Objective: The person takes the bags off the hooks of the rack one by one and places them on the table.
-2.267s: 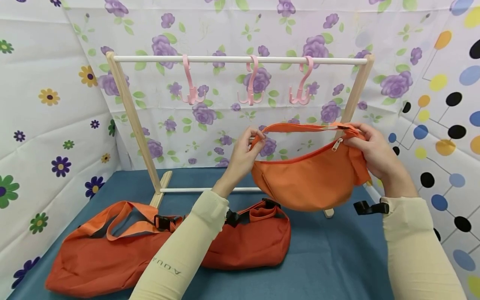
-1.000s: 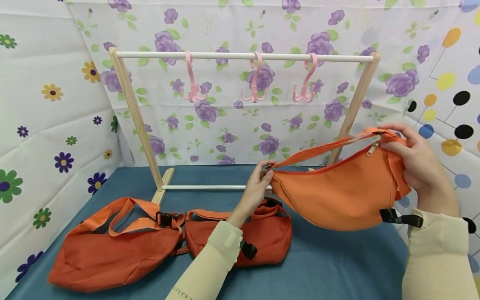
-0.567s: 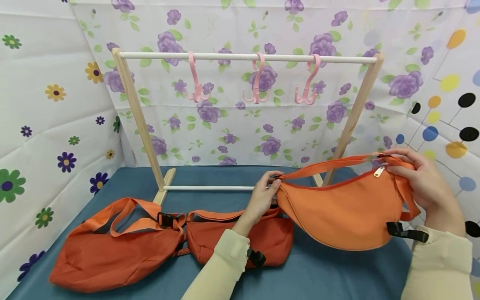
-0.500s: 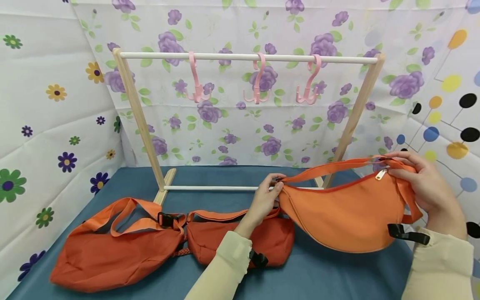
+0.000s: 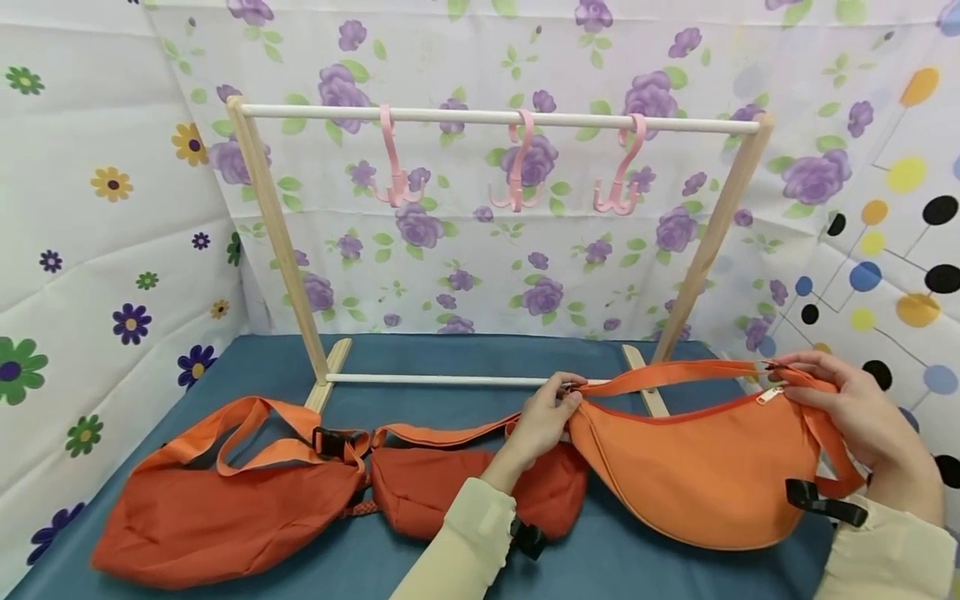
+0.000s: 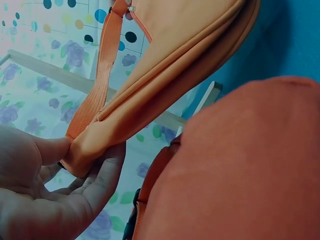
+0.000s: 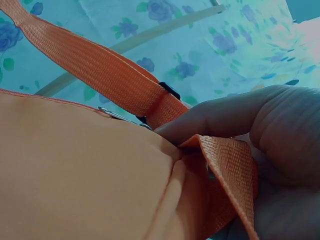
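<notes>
A light orange waist bag (image 5: pixel 697 467) hangs between both hands low over the right part of the table. My left hand (image 5: pixel 542 421) pinches its left end where the strap joins; the left wrist view shows thumb and fingers around that corner. At the other end my right hand (image 5: pixel 862 408) grips the corner and strap by the zipper pull (image 5: pixel 770 395). The strap (image 5: pixel 675 377) runs slack above the zipper. To the left, a darker red-orange bag (image 5: pixel 442 487) lies partly behind my left forearm. Another red-orange bag (image 5: pixel 225 517) with a looped strap lies at the far left.
Behind the bags stands a rack with wooden legs (image 5: pixel 277 242) and a white top bar (image 5: pixel 457 115). Three pink hooks hang from it: left (image 5: pixel 396 167), middle (image 5: pixel 517 167) and right (image 5: pixel 621 171). A blue cloth (image 5: pixel 420 354) covers the table; patterned sheets enclose it.
Both hands have carried the light orange bag down and to the right, from in front of the rack to low over the table. The two red-orange bags stay put.
</notes>
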Demonstrator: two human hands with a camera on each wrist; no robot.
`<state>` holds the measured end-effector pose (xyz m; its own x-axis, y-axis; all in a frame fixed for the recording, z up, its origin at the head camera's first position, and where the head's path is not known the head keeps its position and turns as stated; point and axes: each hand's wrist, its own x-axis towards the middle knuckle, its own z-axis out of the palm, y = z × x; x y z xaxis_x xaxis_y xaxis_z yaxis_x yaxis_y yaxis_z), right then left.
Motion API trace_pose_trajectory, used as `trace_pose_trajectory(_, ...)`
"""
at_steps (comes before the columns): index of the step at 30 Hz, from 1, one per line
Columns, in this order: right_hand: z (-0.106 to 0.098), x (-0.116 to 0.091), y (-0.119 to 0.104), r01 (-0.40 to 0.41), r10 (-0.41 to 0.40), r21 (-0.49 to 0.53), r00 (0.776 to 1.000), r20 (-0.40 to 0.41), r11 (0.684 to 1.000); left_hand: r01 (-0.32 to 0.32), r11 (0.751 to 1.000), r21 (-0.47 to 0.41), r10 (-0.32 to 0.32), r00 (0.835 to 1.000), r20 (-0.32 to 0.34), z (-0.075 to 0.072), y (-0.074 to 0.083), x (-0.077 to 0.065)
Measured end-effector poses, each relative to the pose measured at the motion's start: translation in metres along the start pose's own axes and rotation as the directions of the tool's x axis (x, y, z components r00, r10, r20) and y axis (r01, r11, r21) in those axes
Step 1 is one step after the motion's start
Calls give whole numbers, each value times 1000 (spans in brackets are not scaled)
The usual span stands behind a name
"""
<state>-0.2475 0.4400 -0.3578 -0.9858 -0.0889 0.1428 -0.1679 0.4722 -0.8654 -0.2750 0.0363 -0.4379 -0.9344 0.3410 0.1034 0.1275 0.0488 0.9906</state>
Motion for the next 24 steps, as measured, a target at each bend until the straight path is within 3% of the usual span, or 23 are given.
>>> trace_pose_trajectory(8,-2,-9,20,-17,16,58,1000,20,998,15,998,54,-17,999,33,17,-7,-1)
trace_pose_trajectory(11,-3,-10,25,-30,29,26,999,14,999,-14,989,148,7,999,43,23,-9,0)
trace_pose_trajectory(16,-2,-8,30,-33,36,-99,999,21,995,-96,935,342,90,995,36,26,-12,2)
trace_pose_trajectory(24,8,4,24,-21,64,-325,990,122,945,-83,912,401,75,997,36,28,-15,-2)
